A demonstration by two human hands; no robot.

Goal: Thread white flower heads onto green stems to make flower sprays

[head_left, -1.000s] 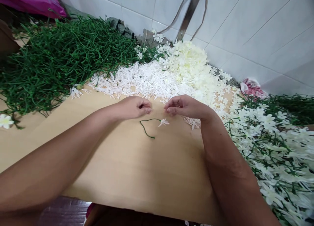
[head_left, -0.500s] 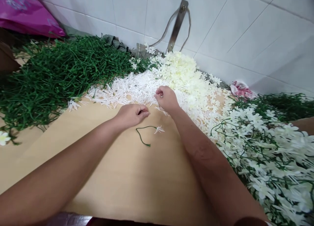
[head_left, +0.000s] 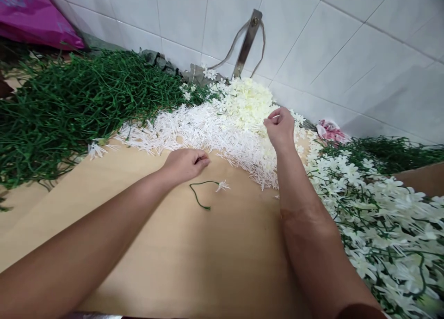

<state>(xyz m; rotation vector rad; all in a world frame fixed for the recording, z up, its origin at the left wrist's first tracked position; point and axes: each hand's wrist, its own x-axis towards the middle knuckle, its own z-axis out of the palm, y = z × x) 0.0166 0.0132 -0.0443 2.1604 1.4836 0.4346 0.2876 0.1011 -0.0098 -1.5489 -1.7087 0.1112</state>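
Note:
My left hand rests on the brown board, thumb and fingers pinched together; anything between them is too small to make out. Just below it lies a thin green plastic stem with a small white stamen tuft at one end. Over the pale yellow artificial petals hovers my right hand, its fingertips closed at their edge. Whether it grips a petal is not visible. Between the hands spreads a heap of loose white stamen pieces.
At the left is a large pile of green stems. Finished-looking white flowers on stems crowd the right side. A metal bar with a cord leans on the tiled wall. There is a magenta bag and a red-and-white cloth.
My right hand has moved right, from the white stamen pieces to the yellow petals. My left hand has stayed in nearly the same place, and the stem still lies on the board.

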